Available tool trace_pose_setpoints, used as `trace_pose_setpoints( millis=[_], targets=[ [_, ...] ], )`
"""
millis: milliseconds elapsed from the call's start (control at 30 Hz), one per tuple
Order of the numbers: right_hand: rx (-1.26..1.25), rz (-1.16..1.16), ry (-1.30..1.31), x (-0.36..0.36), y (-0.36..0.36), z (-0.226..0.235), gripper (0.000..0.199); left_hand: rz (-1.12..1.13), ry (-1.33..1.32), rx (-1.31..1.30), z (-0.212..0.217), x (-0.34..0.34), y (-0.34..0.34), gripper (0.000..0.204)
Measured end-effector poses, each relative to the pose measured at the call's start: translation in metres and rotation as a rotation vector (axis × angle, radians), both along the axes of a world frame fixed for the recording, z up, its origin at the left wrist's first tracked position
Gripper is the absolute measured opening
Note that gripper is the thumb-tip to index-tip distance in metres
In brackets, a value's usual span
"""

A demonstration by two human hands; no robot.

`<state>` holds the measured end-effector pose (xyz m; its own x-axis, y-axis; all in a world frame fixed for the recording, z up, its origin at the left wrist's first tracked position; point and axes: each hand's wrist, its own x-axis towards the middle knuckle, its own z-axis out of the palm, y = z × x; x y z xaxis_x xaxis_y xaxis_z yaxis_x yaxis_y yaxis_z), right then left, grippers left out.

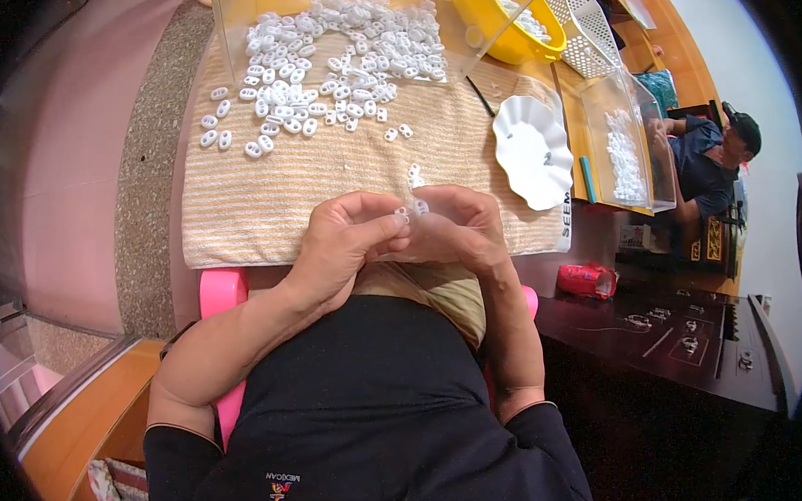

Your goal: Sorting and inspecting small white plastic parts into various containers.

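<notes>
Both my hands meet over the near edge of a striped tan towel (262,199). Between the thumb and fingers of my left hand (337,245) is a small white plastic piece (402,214). My right hand (465,224) pinches another small white two-hole piece (420,207), close beside the first. Just beyond my fingertips, small white parts (414,173) lie on the towel. Farther off, many oval two-hole white pieces spread in a loose heap (354,49). To the right sits a white wavy-rimmed dish (556,183), with small pale bits in it.
A black stick (480,96) lies by the dish. Rightward stand a yellow basin (472,6), a white perforated basket (589,32) and a clear box (589,114) of white parts. A co-worker (709,162) sits beyond. A red package (586,281) rests near a dark surface (641,329).
</notes>
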<state>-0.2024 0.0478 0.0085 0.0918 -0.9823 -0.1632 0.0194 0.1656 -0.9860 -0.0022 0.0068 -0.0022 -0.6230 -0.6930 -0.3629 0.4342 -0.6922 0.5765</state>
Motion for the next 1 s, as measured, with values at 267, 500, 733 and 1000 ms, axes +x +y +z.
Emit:
trace_pose_setpoints(
  millis=[267, 500, 733, 1000],
  targets=[
    [0.012, -0.002, -0.013, 0.0034, 0.0012, 0.0016, 0.030, 0.003, -0.012, 0.015, 0.0016, 0.0003, 0.0006, 0.017],
    [-0.001, 0.014, 0.006, 0.0010, 0.0022, 0.0000, 0.029, -0.003, -0.004, -0.001, 0.0017, 0.0002, 0.0012, 0.016],
    [0.003, 0.027, 0.011, 0.0045, 0.0019, 0.0023, 0.029, -0.014, -0.024, -0.023, -0.0017, -0.0005, 0.0017, 0.019],
    [0.074, 0.010, -0.032, 0.0070, 0.0033, 0.0040, 0.029, -0.015, -0.014, -0.019, -0.0011, -0.0006, 0.0024, 0.019]
  ],
)
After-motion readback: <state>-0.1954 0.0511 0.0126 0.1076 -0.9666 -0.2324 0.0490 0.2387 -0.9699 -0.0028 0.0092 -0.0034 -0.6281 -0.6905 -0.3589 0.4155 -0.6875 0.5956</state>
